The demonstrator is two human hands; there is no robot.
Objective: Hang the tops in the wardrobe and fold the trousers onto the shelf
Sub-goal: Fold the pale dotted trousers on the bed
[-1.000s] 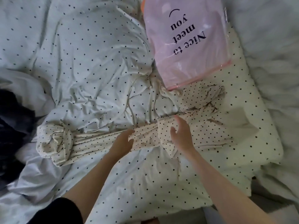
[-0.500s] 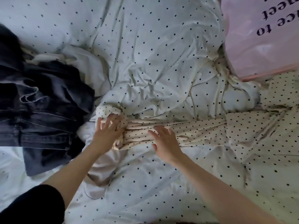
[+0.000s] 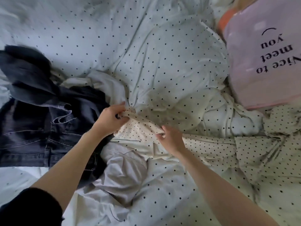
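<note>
Nearest, two bare forearms reach in from the bottom edge; the left one ends in a black sleeve [image 3: 31,207]. Between them, low on the bed, lies one pale, plain white garment [image 3: 123,170], crumpled.

Just beyond it, both hands hold one cream spotted garment [image 3: 211,149], whether a top or trousers I cannot tell. It is cream with small dark dots set closer than those of the bedding, and it lies as a long, twisted band running from the middle of the bed out to the right, where it widens into loose folds. The left hand [image 3: 110,119] has its fingers curled round the bunched left end of the cloth, thumb on top. The right hand [image 3: 171,138] pinches a fold of the same cloth between thumb and fingertips, just right of the left hand.

To the left, touching the left forearm, one pair of dark blue jeans [image 3: 32,128] lies in a heap.

All rests on one white duvet [image 3: 162,54] with sparse black dots, much creased.

At the far right lies one pink bag [image 3: 263,62] printed "Nice to meet you", read upside down.
</note>
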